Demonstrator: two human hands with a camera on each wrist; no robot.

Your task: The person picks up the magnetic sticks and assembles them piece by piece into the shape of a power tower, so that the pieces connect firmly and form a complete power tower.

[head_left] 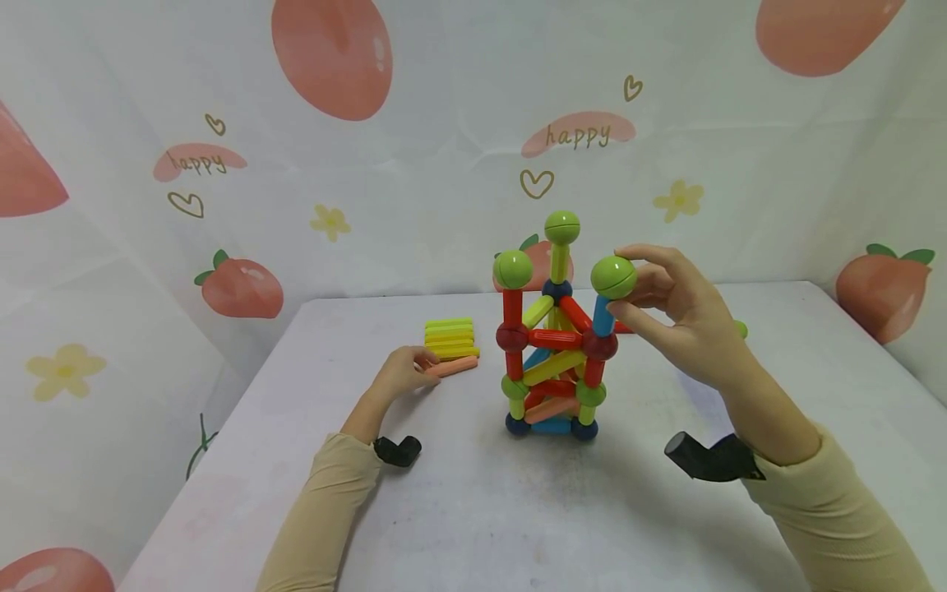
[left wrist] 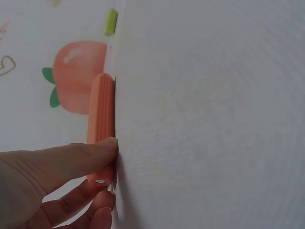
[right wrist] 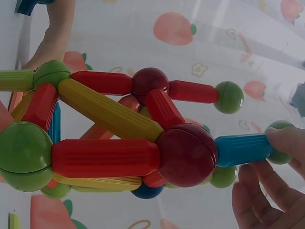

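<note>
I am pinching the glossy green ball (head_left: pixel 613 277) atop the multicoloured tower's ribbed blue rod (head_left: pixel 602 318) with my right hand (head_left: pixel 688 321), seemingly steadying that joint, while my left hand (head_left: pixel 402 372) is gripping a ribbed orange plastic-looking rod (head_left: pixel 455 367) by one end, near the yellow rods (head_left: pixel 449 339).

"happy" on left pink band (head_left: pixel 200 161), "happy" on right pink band (head_left: pixel 579 135), white backdrop (head_left: pixel 444 181)

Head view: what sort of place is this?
Probably a small indoor play or filming setup, though the wider room isn't shown. Clues: a pale tabletop, a creased backdrop printed with fruit and "happy", and a ball-and-rod toy tower.
</note>
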